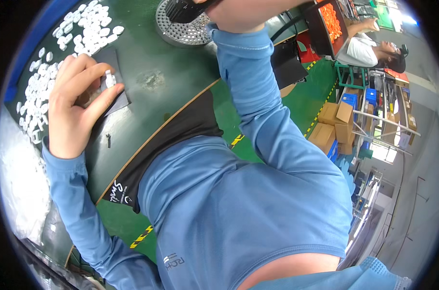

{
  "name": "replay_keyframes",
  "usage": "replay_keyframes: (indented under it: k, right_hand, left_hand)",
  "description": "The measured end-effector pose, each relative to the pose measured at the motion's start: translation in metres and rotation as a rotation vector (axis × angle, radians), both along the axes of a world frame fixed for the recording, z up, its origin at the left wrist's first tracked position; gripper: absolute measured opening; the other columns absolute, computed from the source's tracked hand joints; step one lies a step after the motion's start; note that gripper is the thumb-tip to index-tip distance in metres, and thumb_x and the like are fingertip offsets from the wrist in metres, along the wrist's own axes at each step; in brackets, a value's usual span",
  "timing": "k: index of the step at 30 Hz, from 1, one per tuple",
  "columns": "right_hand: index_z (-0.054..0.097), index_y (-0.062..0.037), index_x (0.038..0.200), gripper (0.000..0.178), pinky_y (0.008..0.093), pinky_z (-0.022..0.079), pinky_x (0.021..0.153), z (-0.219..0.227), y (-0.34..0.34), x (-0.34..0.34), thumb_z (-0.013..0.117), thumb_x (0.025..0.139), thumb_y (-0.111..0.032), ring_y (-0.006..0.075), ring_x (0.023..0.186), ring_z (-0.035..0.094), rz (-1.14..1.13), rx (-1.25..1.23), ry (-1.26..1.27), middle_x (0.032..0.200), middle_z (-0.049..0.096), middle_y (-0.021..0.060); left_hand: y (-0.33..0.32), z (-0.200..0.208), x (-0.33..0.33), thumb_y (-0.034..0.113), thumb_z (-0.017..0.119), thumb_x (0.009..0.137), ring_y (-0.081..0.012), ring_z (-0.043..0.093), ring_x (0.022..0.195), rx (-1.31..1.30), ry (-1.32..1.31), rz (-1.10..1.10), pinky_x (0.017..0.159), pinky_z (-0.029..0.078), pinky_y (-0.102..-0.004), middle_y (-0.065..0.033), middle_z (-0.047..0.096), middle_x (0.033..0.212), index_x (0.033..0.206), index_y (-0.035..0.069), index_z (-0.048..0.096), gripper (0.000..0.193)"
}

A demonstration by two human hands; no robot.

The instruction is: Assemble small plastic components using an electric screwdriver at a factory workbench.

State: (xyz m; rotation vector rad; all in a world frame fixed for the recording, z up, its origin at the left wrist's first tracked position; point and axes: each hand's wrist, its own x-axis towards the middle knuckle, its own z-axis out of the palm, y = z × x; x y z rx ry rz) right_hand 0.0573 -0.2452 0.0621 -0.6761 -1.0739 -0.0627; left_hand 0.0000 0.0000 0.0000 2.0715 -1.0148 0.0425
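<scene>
In the head view, the left hand (69, 108), at the left of the frame, pinches a small white piece (109, 79) between thumb and index fingertip, holding it upright above a dark pad (114, 59) on the green table (156, 108). Loose white parts lie in two spreads, one in the upper left (103, 32) and one along the left side beside the hand (44, 79). At the top edge, the right hand (224, 12) is largely cut off; it is beside a black ribbed object (180, 12) in front of a round perforated metal dish (193, 45), but with its fingers mostly out of frame I can't say whether they grip it. A tiny black part (108, 140) lies apart on the table, below the pad. The step in hand looks like presenting a single piece with the left hand while the right is busy at the dish. The next move seems to call for keeping that pinch firm and the piece's upper end clear of the fingertips, so the right hand could reach it.
</scene>
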Motion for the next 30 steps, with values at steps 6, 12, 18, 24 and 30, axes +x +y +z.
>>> replay_keyframes:
  k: [6,12,18,24,30]
  right_hand:
    - [0.048,-0.0049,0.125,0.084,0.0274,0.045,0.045,0.034,0.062,-0.03,0.039,0.089,-0.081,0.0188,0.048,0.052,0.203,0.001,0.14,0.064,0.056,0.0133]
    - [0.048,-0.0027,0.12,0.08,0.0243,0.042,0.046,0.002,0.081,-0.022,0.046,0.088,-0.077,0.0156,0.048,0.05,0.102,-0.137,0.203,0.062,0.055,0.0137]
    - [0.048,-0.0022,0.117,0.088,0.0234,0.04,0.045,-0.003,0.085,-0.032,0.044,0.084,-0.083,0.0139,0.047,0.048,0.059,-0.221,0.252,0.061,0.054,0.0113]
    - [0.047,0.0002,0.128,0.094,0.0273,0.05,0.068,-0.031,0.083,-0.012,0.037,0.086,-0.084,0.0198,0.076,0.061,-0.001,-0.237,0.112,0.091,0.062,0.0156]
    - [0.043,0.0022,0.143,0.067,0.0385,0.037,0.111,-0.075,0.052,-0.009,0.052,0.094,-0.043,0.0302,0.13,0.049,-0.524,-0.512,-0.169,0.137,0.052,0.0188]
  left_hand:
    - [0.008,0.003,-0.004,0.01,0.082,0.074,-0.0219,0.047,0.073,-0.085,-0.019,0.059,0.065,0.04,-0.0332,-0.0062,0.054,0.081,0.093,0.0,0.069,0.026]
    - [0.004,0.004,-0.009,0.012,0.082,0.074,-0.0241,0.05,0.075,-0.151,-0.103,0.073,0.066,0.042,-0.0354,-0.0073,0.053,0.078,0.083,0.0,0.063,0.025]
    - [0.01,-0.005,-0.003,0.017,0.09,0.073,-0.0226,0.057,0.075,-0.097,-0.148,0.078,0.067,0.046,-0.0344,-0.0095,0.06,0.084,0.087,-0.004,0.064,0.036]
    - [0.013,-0.017,-0.006,0.017,0.089,0.074,-0.024,0.06,0.08,-0.128,-0.106,0.149,0.074,0.049,-0.0352,-0.0098,0.062,0.085,0.09,-0.003,0.067,0.035]
    - [0.012,-0.011,-0.006,0.02,0.091,0.073,-0.0224,0.061,0.081,0.031,0.343,0.173,0.074,0.05,-0.0349,-0.0094,0.063,0.084,0.085,-0.002,0.068,0.035]
